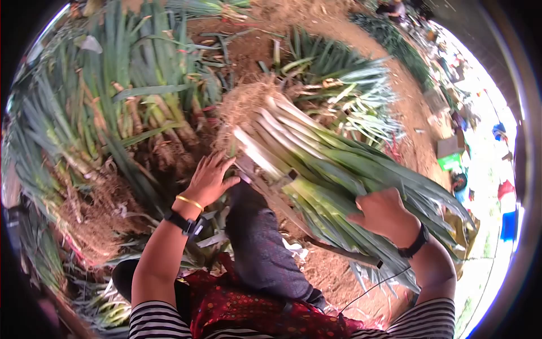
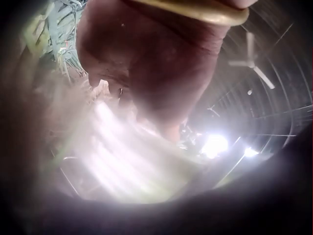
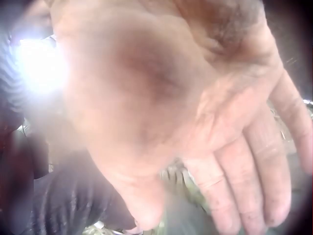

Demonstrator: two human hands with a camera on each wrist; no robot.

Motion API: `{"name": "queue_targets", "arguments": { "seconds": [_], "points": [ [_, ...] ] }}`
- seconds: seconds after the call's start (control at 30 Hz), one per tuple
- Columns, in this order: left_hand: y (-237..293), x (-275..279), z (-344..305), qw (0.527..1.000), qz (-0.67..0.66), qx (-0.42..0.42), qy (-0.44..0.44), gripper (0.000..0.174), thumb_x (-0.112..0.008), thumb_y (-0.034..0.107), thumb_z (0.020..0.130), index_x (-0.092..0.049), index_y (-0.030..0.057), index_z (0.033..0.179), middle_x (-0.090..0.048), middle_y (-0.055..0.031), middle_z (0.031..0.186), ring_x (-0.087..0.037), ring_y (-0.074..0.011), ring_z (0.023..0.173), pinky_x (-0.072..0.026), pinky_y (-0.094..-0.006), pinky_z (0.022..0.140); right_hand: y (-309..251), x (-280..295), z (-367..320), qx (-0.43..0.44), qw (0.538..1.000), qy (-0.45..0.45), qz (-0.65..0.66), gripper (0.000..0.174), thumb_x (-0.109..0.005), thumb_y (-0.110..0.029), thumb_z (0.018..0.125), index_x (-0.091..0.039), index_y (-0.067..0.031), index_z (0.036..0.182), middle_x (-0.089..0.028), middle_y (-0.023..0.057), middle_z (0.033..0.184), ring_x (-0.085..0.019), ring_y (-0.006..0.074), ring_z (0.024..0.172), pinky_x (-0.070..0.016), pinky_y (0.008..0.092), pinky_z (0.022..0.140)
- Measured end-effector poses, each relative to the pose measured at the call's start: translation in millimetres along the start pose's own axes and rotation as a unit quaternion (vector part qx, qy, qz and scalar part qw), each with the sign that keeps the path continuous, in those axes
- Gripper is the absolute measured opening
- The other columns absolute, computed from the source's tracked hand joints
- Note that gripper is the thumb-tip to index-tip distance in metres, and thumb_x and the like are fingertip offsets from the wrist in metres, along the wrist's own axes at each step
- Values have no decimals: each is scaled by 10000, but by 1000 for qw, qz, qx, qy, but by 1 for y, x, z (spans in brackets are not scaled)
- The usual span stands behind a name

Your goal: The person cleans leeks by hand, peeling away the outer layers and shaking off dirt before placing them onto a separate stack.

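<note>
A large bundle of leeks [image 1: 316, 150] lies slanting across a narrow dark bar [image 1: 293, 212], roots at the upper left, green leaves at the lower right. My left hand [image 1: 208, 182], fingers extended, is at the root end; whether it touches the roots [image 1: 245, 104] cannot be told. White stalks [image 2: 122, 156] blur below the left hand [image 2: 151, 63] in the left wrist view. Over the green leaves is my right hand [image 1: 387, 213], its fingers looking bent from above; in the right wrist view the right hand [image 3: 186, 107] shows its palm, fingers extended and holding nothing.
Piles of leeks [image 1: 118, 85] cover the ground at the left, and another bunch [image 1: 361, 90] lies beyond the bundle. My dark-trousered leg [image 1: 257, 243] is beneath the bar. A green and brown box [image 1: 450, 152] and a blue container [image 1: 508, 226] stand at the right.
</note>
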State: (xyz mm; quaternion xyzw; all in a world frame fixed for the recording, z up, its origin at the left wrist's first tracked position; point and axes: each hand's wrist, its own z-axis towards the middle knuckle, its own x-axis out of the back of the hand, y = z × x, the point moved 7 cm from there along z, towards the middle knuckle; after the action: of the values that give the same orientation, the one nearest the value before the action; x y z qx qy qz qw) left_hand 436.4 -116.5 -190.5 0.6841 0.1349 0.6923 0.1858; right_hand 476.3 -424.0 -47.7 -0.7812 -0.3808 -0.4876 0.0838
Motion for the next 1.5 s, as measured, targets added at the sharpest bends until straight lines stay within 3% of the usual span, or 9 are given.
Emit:
{"name": "queue_targets", "arguments": {
  "seconds": [0.33,0.43,0.6,0.7,0.93,1.17,1.33,1.4,1.5],
  "points": [
    [-64,135,-156,947,-181,164,207,451,-627,160,822,-498,72,1245,-427,-156,1330,-355,-255,1278,-273,-359,1045,-103,78,60,164,969,121,141,290,-602,-302,814,-614,-111,1032,-667,82,841,-629,283,785,-456,405,734],
    [-106,135,-206,791,-454,277,302,420,-569,243,871,-500,82,1252,-445,-107,1320,-391,-204,1240,-281,-348,1037,-152,113,71,223,947,141,183,277,-575,-312,830,-604,-124,1031,-654,110,845,-623,297,820,-440,464,747],
    [-152,115,-273,635,-516,376,435,438,-541,255,892,-463,49,1271,-469,-84,1303,-420,-207,1223,-311,-330,1020,-265,158,85,369,901,104,203,292,-579,-321,826,-603,-102,1018,-662,119,839,-633,295,789,-484,403,684],
    [-168,123,-280,518,-623,318,492,398,-511,227,915,-460,66,1276,-470,-79,1302,-427,-203,1218,-322,-325,1021,-332,166,110,409,881,89,222,302,-580,-314,827,-598,-77,1014,-664,127,841,-632,301,800,-487,388,707],
    [-178,163,-301,457,-632,298,551,366,-525,234,909,-492,87,1242,-533,-38,1209,-485,-148,1124,-358,-306,957,-474,149,196,404,843,88,344,348,-608,-289,810,-577,-45,1056,-659,140,876,-628,305,826,-483,393,731],
    [-177,179,-324,418,-653,259,576,346,-539,197,895,-502,77,1218,-548,-24,1170,-495,-147,1085,-372,-316,933,-563,142,257,308,833,309,340,544,-643,-288,786,-423,-93,1244,-615,155,1019,-572,356,968,-467,418,802],
    [-182,183,-335,408,-666,237,579,345,-560,188,881,-511,83,1206,-568,-25,1118,-517,-135,1017,-406,-296,869,-571,167,248,220,902,169,330,678,-708,-363,691,-444,-60,1237,-603,194,1034,-598,334,918,-491,379,753],
    [-194,177,-340,412,-671,215,578,357,-569,201,875,-510,93,1209,-563,-22,1138,-520,-145,1032,-397,-312,887,-570,182,237,279,835,309,360,645,-668,-416,705,-484,-31,1189,-617,208,986,-605,342,884,-483,406,741],
    [-198,180,-350,486,-602,255,581,391,-521,212,891,-475,106,1264,-539,-17,1206,-485,-152,1121,-383,-317,925,-557,225,195,363,728,242,529,396,-668,-287,687,-558,-25,963,-620,181,860,-612,310,793,-465,397,676]
  ]
}}
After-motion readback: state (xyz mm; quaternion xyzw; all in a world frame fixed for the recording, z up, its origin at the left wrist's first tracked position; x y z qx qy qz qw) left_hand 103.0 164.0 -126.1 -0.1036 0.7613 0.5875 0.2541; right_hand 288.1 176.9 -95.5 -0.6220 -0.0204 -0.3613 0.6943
